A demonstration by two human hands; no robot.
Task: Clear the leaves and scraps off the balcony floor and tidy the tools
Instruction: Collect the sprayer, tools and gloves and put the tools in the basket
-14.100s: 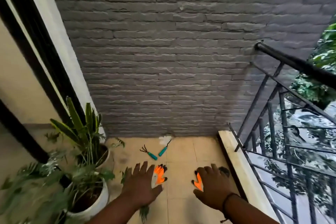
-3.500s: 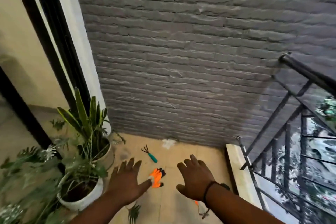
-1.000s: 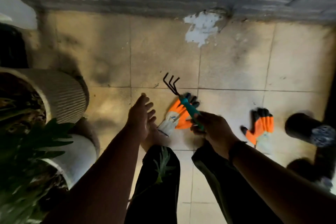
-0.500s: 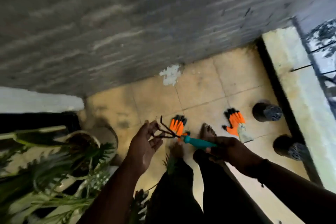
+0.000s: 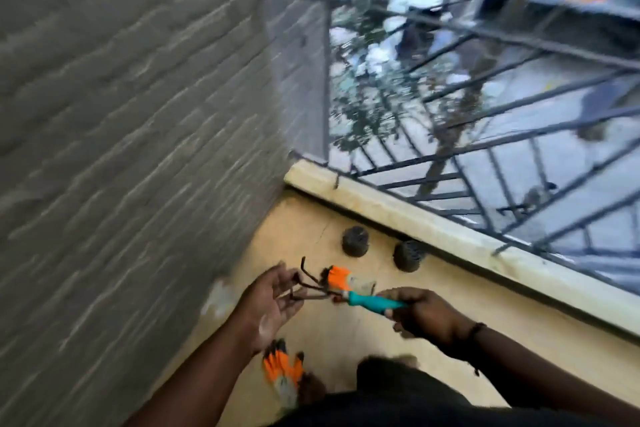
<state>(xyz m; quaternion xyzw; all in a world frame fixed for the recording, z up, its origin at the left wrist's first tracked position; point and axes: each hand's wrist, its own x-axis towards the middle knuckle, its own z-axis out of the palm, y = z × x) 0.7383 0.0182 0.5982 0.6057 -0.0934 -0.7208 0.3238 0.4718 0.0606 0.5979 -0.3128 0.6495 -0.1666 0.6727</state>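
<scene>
My right hand grips the teal handle of a small hand rake and holds it level above the floor. The rake's dark bent prongs point left and touch the fingers of my left hand, which is held palm up with relaxed fingers. One orange and grey glove lies on the tiles just behind the rake. A second orange glove lies near my feet at the bottom. The view is blurred by head motion.
Two small dark pots stand on the tan floor beside the pale curb. A black metal railing runs above the curb on the right. The grey brick wall fills the left side.
The view has swung right, toward the railing. My right hand still holds the rake, lifted from the floor a second ago, and its prongs stay against my left fingers.
</scene>
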